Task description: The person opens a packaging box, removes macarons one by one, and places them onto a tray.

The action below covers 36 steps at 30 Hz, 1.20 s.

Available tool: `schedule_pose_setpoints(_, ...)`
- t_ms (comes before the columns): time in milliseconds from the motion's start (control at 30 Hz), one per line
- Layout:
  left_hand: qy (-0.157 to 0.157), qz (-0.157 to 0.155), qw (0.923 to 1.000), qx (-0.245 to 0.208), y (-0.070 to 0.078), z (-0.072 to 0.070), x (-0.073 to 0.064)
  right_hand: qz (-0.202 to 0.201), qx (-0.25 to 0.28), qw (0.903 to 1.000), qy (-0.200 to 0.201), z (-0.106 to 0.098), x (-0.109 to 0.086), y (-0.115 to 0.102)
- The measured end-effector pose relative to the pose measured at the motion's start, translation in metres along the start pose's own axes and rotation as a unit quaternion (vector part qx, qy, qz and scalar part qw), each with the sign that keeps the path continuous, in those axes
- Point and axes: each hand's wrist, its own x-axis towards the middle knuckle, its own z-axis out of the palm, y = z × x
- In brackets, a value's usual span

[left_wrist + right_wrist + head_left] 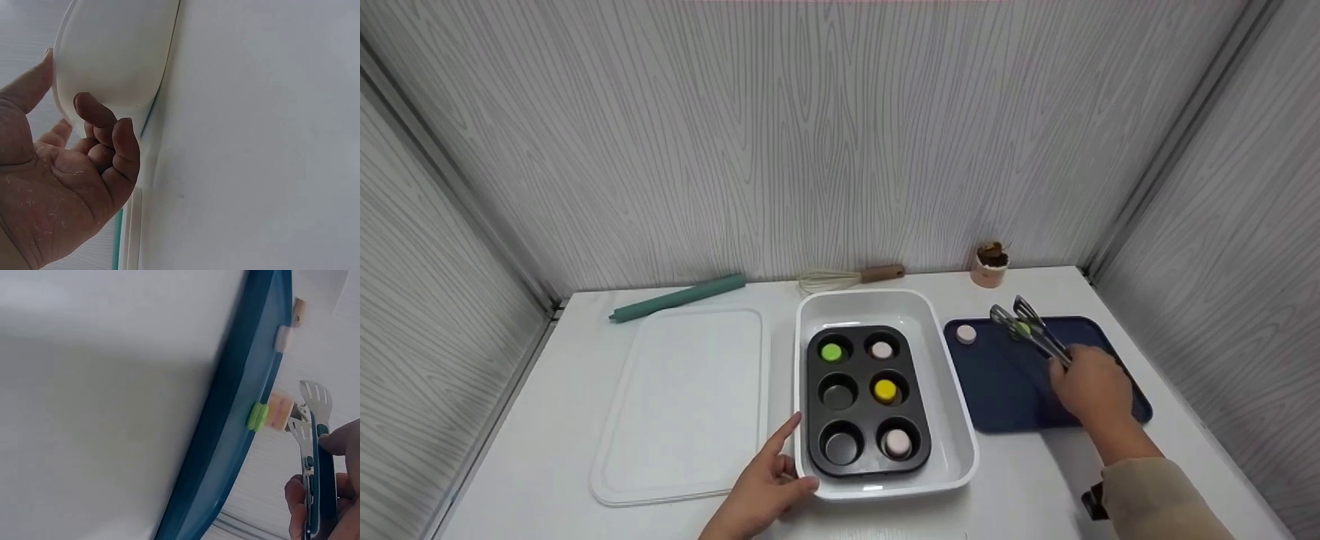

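My right hand point(1093, 384) holds metal tongs point(1046, 341) with spread arms over the dark blue tray point(997, 405). Beneath the tong heads lies a green macaron point(258, 417), apart from them in the right wrist view. A pale pink macaron point(966, 334) sits at the tray's far left corner. My left hand point(763, 484) touches the near left corner of the white basin point(971, 457), index finger straight, other fingers loosely bent. Inside the basin is a black muffin tin point(864, 405); its cups hold a green macaron point(831, 352), a yellow one point(885, 391) and two pale pink ones point(898, 443).
A white lid point(690, 405) lies left of the basin, with a green rolling pin point(679, 297) behind it. Along the back wall are a whisk point(847, 279) and a small potted plant point(989, 266). Side walls point(1245, 225) bound the table.
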Motion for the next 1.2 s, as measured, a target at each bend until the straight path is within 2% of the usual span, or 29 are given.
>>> schedule_pose_setpoints(367,0.003,-0.002,1.0000,-0.005,0.003,0.001,-0.001,-0.011,0.011,0.9999,0.002,-0.004,0.001,-0.037)
schedule_pose_setpoints(633,0.013,-0.008,0.9998,0.016,0.004,0.003,0.000,-0.056,0.023,0.9977,0.030,-0.003,-0.001,-0.067)
schedule_pose_setpoints(933,0.010,-0.011,0.9996,0.024,0.006,0.002,0.000,-0.097,0.044,0.9933,0.046,0.005,0.002,-0.095)
schedule_pose_setpoints(1200,0.006,-0.007,0.9998,0.017,0.004,0.002,0.000,-0.128,0.056,0.9898,0.026,0.012,0.008,-0.125)
